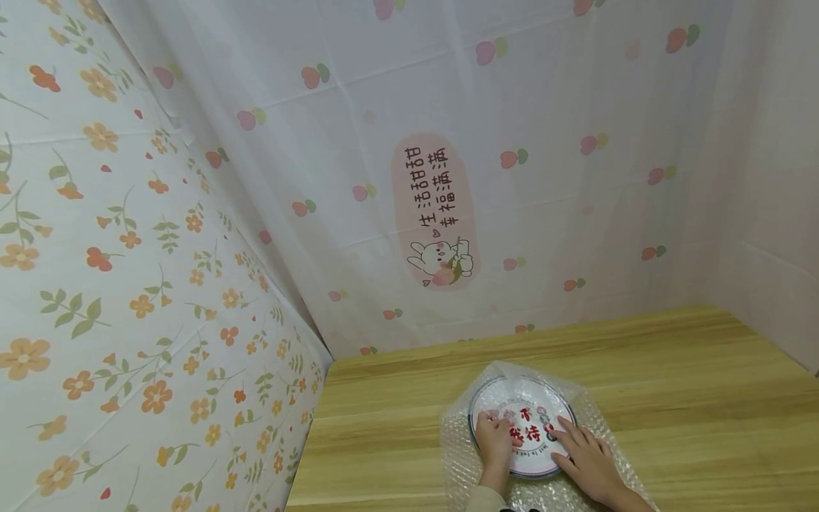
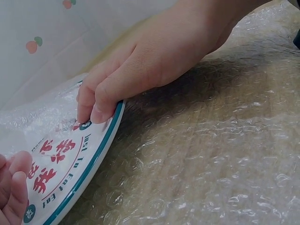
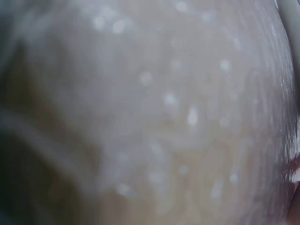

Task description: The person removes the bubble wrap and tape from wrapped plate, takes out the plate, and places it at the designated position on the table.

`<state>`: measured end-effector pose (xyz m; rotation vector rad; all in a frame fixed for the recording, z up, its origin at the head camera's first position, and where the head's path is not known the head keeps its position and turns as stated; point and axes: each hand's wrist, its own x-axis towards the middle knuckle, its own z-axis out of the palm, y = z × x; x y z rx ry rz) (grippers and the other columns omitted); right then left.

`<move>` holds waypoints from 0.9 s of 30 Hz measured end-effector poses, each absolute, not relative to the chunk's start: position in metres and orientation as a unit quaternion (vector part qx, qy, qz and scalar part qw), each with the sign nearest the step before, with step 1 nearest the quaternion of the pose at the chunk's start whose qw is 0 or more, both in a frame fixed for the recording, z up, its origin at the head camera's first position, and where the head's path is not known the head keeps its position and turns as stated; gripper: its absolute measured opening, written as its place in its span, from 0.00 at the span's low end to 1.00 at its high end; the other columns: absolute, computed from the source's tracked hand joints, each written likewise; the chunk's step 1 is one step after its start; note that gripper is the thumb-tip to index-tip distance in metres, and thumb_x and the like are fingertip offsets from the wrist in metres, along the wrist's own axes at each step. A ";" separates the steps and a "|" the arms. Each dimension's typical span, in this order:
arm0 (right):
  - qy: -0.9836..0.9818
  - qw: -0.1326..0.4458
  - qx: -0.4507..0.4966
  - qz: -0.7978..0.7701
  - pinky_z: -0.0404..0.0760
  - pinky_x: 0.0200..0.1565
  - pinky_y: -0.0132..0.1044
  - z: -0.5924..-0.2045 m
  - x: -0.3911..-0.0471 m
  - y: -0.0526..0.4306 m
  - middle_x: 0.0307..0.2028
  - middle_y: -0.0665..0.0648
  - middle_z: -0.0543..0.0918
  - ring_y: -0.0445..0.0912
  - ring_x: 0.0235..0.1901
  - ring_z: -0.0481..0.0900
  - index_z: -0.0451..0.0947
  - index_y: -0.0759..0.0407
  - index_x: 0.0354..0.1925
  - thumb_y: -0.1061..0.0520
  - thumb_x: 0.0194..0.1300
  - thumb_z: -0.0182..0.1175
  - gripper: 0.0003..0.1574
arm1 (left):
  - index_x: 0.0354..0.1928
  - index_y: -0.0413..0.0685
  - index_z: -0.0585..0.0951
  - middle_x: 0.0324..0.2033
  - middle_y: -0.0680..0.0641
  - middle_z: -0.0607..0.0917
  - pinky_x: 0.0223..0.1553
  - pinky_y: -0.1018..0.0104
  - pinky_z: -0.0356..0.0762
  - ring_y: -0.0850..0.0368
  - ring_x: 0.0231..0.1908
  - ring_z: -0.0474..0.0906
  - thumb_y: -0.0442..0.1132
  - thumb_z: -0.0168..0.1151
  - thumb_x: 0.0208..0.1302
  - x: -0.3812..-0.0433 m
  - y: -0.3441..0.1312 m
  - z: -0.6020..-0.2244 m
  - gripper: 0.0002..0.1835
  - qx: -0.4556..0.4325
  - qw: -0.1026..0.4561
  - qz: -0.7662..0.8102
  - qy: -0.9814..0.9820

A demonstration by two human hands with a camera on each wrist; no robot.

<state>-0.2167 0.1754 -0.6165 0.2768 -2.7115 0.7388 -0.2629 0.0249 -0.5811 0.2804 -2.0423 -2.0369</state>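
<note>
A round white plate [image 1: 531,462] with a green rim, red Chinese characters and small printed figures lies on a sheet of bubble wrap [image 1: 461,462]. Part of the clear wrap is folded over the plate's far side. My left hand [image 1: 495,442] is over the plate's left part, its fingers curled at the folded wrap. On the right, my right hand [image 1: 591,462] rests with spread fingers at the plate's edge. Seen from the left wrist, the right hand's fingertips [image 2: 99,114] touch the plate just inside its rim. The right wrist view holds only blurred wrap [image 3: 178,108].
Beneath the wrap is a wood-grain table [image 1: 371,427]. A white curtain with a rabbit print [image 1: 441,259] hangs behind it, and a flowered cloth [image 1: 153,284] borders the left side. Pale cloth [image 1: 774,213] hangs at the right.
</note>
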 end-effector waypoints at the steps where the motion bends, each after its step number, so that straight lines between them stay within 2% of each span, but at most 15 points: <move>1: -0.948 0.159 0.097 0.259 0.59 0.44 0.61 -0.617 -0.217 0.175 0.58 0.60 0.67 0.62 0.52 0.63 0.74 0.54 0.51 0.44 0.57 0.56 0.25 | 0.34 0.35 0.69 0.18 0.46 0.79 0.06 0.73 0.64 0.53 0.06 0.72 0.23 0.52 0.51 -0.263 0.025 -0.581 0.07 0.096 0.123 -0.698 -0.699; 12: -0.948 0.162 0.098 0.256 0.59 0.44 0.61 -0.617 -0.217 0.176 0.57 0.60 0.67 0.62 0.52 0.63 0.74 0.54 0.51 0.44 0.57 0.57 0.26 | 0.34 0.35 0.70 0.18 0.45 0.79 0.05 0.74 0.62 0.51 0.07 0.72 0.23 0.52 0.51 -0.265 0.027 -0.585 0.07 0.090 0.137 -0.713 -0.682; 19: -0.949 0.161 0.095 0.253 0.59 0.44 0.61 -0.617 -0.217 0.176 0.57 0.60 0.67 0.62 0.53 0.62 0.74 0.54 0.51 0.44 0.57 0.56 0.26 | 0.31 0.35 0.68 0.18 0.40 0.80 0.04 0.74 0.62 0.42 0.08 0.73 0.22 0.49 0.50 -0.264 0.023 -0.581 0.06 0.068 0.166 -0.722 -0.669; 27: -0.950 0.161 0.094 0.251 0.59 0.44 0.62 -0.616 -0.215 0.175 0.57 0.60 0.67 0.63 0.52 0.63 0.75 0.54 0.50 0.43 0.57 0.56 0.26 | 0.30 0.37 0.68 0.18 0.41 0.80 0.04 0.73 0.63 0.48 0.07 0.73 0.23 0.51 0.50 -0.263 0.022 -0.579 0.06 0.077 0.162 -0.717 -0.674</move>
